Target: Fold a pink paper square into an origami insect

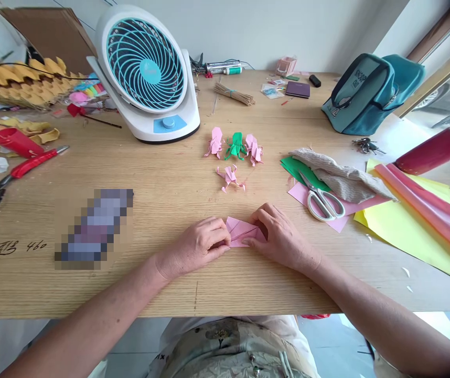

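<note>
A folded piece of pink paper (241, 231) lies near the table's front edge, between my two hands. Its left end is pinched in the fingers of my left hand (205, 240). My right hand (278, 236) grips the right end, thumb in front and fingers behind. Crease lines run across the part of the paper that shows. Beyond my hands stand folded paper figures: a pink one (231, 177) closest, and behind it a green one (236, 145) between two more pink ones.
White-handled scissors (325, 203) rest on pink and green sheets at the right, beside a grey cloth (341, 173) and yellow paper (414, 236). A fan (150, 73) stands at the back left. Red-and-black pliers (16, 176) lie far left, a blurred-out object (97, 228) nearer.
</note>
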`<state>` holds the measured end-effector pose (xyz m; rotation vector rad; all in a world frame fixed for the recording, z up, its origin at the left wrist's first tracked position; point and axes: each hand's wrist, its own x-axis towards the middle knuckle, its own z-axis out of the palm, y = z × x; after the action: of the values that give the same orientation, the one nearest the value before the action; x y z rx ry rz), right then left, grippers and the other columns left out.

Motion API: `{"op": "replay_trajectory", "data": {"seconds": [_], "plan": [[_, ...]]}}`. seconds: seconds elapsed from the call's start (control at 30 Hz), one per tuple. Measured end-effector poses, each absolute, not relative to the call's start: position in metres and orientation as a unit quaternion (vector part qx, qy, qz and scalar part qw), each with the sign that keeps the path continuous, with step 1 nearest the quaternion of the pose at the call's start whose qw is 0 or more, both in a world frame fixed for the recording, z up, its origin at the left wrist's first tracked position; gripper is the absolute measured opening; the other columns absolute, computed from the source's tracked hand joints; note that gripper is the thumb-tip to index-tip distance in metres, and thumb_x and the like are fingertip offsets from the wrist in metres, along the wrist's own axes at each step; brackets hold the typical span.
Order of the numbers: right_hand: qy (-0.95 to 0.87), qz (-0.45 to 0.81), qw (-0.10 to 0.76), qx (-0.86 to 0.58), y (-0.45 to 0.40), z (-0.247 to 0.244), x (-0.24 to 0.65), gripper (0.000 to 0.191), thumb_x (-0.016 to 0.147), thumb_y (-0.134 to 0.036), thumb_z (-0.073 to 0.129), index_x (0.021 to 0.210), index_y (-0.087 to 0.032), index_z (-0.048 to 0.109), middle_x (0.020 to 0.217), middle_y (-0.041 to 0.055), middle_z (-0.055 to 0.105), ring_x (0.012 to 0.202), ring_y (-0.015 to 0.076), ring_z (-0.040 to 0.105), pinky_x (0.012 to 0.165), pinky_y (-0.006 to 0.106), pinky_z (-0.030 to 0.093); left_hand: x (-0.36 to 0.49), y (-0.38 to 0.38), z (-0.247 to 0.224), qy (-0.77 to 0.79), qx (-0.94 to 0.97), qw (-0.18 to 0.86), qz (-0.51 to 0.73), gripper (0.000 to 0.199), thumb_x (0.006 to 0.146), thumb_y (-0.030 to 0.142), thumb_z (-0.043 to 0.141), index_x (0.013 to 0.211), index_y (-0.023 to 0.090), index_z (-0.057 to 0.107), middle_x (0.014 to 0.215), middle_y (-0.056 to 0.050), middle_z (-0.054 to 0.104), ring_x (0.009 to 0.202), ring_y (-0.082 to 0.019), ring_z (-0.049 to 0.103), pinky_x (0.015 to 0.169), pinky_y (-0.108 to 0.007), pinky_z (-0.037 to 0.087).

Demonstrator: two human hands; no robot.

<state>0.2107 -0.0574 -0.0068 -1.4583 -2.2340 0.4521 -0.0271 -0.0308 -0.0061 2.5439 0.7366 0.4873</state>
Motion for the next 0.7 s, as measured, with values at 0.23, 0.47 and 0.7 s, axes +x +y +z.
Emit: {"op": "replay_trajectory", "data": {"seconds": [0.23, 0.47, 0.7], "plan": [[-0.762, 0.318, 0.276, -0.492, -0.063, -0.006, 0.206, 0.012, 0.086, -0.02, 0.065, 0.096, -0.019, 0.057, 0.083, -0.0019, 0.065, 0.073, 0.0129, 0.057, 0.068, 0.024, 0.041, -0.028, -0.033, -0.014, 0.294, 0.904, 0.207, 0.229, 0.017, 0.087, 0.01, 0.062, 0.094, 0.02, 0.051, 0.094, -0.002, 0.055, 0.09, -0.017, 0.055, 0.081, -0.029, 0.046], [-0.717, 0.377, 0.306, -0.5, -0.061, -0.006, 0.207, 0.008, 0.085, -0.024, 0.062, 0.081, -0.019, 0.058, 0.067, -0.0051, 0.053, 0.06, 0.0105, 0.047, 0.055, 0.022, 0.035, -0.022, -0.032, -0.01, 0.383, 0.806, 0.308, 0.33, 0.067, 0.074, 0.023, 0.08, 0.131, 0.022, 0.045, 0.111, -0.006, 0.058, 0.1, -0.019, 0.057, 0.079, -0.029, 0.049], [-0.696, 0.417, 0.317, -0.491, -0.059, -0.01, 0.206, 0.017, 0.085, -0.031, 0.063, 0.077, -0.018, 0.057, 0.065, -0.0048, 0.049, 0.06, 0.0103, 0.043, 0.055, 0.022, 0.033, -0.002, -0.019, 0.008, 0.382, 0.743, 0.509, 0.206, 0.021, 0.077, 0.031, 0.074, 0.078, 0.015, 0.061, 0.068, 0.005, 0.054, 0.063, -0.01, 0.049, 0.058, -0.021, 0.037]]}}
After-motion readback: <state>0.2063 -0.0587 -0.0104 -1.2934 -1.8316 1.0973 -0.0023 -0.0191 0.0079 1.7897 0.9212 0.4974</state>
